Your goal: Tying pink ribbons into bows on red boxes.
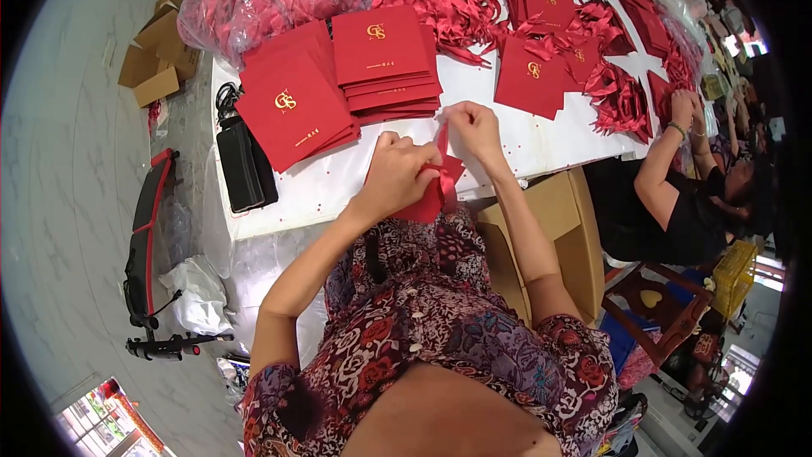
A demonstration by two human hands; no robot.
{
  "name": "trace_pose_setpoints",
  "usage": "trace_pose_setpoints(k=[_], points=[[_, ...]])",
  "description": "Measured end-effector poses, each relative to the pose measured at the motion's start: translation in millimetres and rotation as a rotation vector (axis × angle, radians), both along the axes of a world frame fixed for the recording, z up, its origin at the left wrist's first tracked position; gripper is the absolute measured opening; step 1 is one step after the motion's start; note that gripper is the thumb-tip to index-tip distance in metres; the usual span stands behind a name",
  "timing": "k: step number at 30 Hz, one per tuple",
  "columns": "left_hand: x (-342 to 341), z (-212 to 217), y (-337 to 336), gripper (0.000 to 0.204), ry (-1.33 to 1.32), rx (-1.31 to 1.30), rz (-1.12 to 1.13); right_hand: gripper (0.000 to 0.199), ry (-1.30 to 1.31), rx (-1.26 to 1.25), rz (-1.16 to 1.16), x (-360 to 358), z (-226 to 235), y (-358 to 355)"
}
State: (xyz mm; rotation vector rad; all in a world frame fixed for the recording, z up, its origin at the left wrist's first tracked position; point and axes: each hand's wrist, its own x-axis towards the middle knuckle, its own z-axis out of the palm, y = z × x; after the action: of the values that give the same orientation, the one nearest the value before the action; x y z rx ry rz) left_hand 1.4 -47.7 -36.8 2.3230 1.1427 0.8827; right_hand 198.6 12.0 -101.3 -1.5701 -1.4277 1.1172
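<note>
At the table's near edge, my left hand (396,173) is closed on a small red paper bag (420,207), which is partly hidden behind my fingers. A red ribbon (443,137) runs up from the bag between my two hands. My right hand (476,131) pinches with thumb and fingers near the ribbon's upper end; the exact grip is small in view. Just beyond my hands lie two stacks of flat red bags with gold print, a left stack (292,106) and a right stack (381,46).
A clear plastic sack of red ribbon (271,0) and a loose ribbon heap (431,0) lie farther back. A black pouch (244,165) is at the table's left edge. An open cardboard box (550,211) stands by my right arm. A co-worker in black (677,195) sits at right.
</note>
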Motion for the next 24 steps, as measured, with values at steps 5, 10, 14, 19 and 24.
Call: trace_pose_setpoints(k=[5,10,14,19,24], points=[[-17,-8,5,0.017,0.022,-0.079,0.155,0.023,0.174,0.025,0.158,3,21,-17],[-13,-10,11,0.021,0.028,-0.085,0.185,0.019,0.242,-0.296,0.403,0,22,-28],[8,-11,-10,0.030,0.052,0.213,0.422,0.018,0.275,-0.156,0.316,1,14,-25],[28,-34,-31,0.031,-0.018,-0.127,0.383,0.018,0.165,-0.158,0.318,-3,10,-24],[31,-49,-31,0.022,-0.384,-0.353,0.359,0.018,0.256,-0.168,0.311,1,5,-25]])
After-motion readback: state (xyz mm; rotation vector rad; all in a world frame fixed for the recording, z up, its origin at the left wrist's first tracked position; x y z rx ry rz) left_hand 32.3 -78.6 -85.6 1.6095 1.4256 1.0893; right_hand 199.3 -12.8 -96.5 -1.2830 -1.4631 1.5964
